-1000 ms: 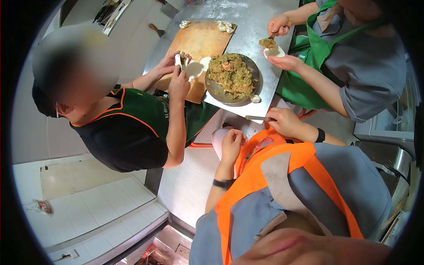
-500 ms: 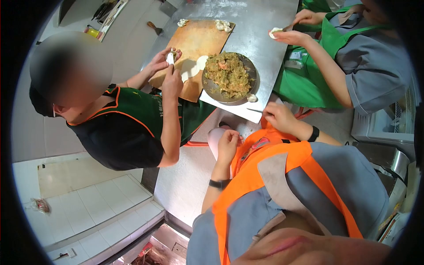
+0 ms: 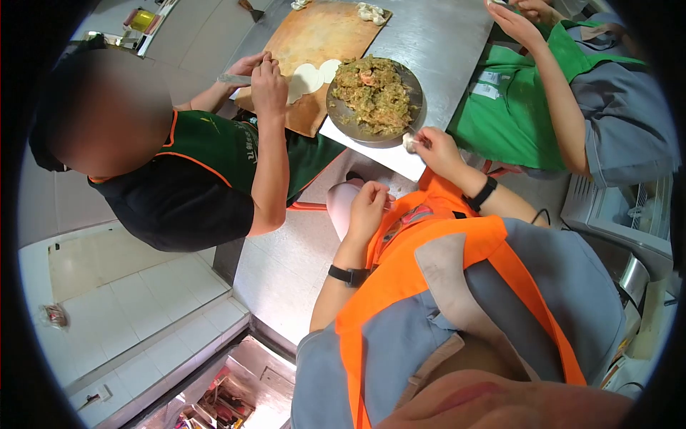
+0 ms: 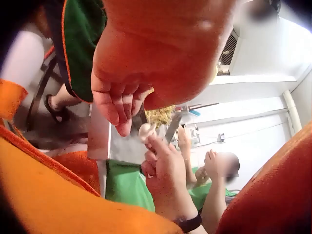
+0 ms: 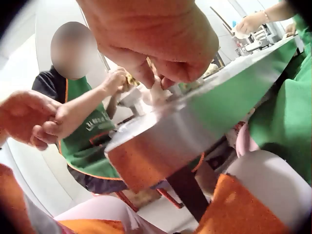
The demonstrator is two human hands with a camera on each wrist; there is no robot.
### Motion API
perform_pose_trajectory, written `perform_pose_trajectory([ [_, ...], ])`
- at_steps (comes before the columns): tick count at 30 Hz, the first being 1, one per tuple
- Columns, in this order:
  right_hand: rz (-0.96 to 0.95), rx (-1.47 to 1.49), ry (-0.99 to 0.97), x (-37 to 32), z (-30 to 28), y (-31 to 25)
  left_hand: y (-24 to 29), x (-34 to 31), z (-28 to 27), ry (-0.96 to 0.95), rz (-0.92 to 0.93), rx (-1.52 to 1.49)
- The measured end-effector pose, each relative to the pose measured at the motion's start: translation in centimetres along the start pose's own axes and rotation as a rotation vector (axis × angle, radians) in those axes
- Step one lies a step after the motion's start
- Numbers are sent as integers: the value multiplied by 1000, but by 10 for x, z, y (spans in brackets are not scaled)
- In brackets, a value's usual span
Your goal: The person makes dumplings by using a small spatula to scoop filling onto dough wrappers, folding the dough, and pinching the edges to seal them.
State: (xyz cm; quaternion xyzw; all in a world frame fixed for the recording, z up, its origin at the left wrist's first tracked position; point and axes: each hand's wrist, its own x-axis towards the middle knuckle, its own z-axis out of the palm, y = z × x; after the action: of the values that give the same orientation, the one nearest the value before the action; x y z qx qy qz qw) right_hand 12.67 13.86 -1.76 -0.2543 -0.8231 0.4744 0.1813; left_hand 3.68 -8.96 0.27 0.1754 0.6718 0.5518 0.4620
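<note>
At the near corner of the table, my right hand pinches a small white dumpling between thumb and fingers, right beside the bowl's rim. The same dumpling shows at the right fingertips in the left wrist view, with a flat grey blade just beyond that hand. My left hand hangs over my lap with loosely curled fingers and holds nothing. A round metal bowl heaped with greenish chopped filling stands at the table's near end.
A wooden board carries round dough wrappers and finished dumplings. On the left, a person in a dark green apron works with a flat tool. Another person in a bright green apron sits at right. The steel table ends close before my knees.
My right hand has moved forward to the table corner and taken hold of the dumpling that lay beside the bowl. The left hand stays over my lap. The person at right has lifted their hands away.
</note>
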Motion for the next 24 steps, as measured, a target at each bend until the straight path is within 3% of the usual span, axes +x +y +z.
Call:
perform_pose_trajectory([
  [2,192,341,-152,-14,-14,-43,36,8,15,-18,-83,-180],
  [6,134,548,-173,-24,-16,-39,65,28,35,-173,-42,-591],
  [7,83,281,-63,-22,-30,-52,69,32,39,-180,-28,-602],
  [11,-31,185,-16,-5,-56,-82,86,44,59,-125,147,-413],
  [15,-38,121,-94,45,-75,-74,81,61,72,33,236,-330],
  [16,18,119,-89,66,-78,-67,70,67,72,49,279,-107],
  [18,-26,25,-65,129,-85,-45,44,82,71,87,361,343],
  [19,-91,-30,-24,166,-87,-32,31,90,72,122,532,474],
  [20,-128,-71,14,206,-87,-21,23,97,73,90,550,598],
  [24,-259,-307,121,360,-79,-3,16,118,73,-21,648,714],
])
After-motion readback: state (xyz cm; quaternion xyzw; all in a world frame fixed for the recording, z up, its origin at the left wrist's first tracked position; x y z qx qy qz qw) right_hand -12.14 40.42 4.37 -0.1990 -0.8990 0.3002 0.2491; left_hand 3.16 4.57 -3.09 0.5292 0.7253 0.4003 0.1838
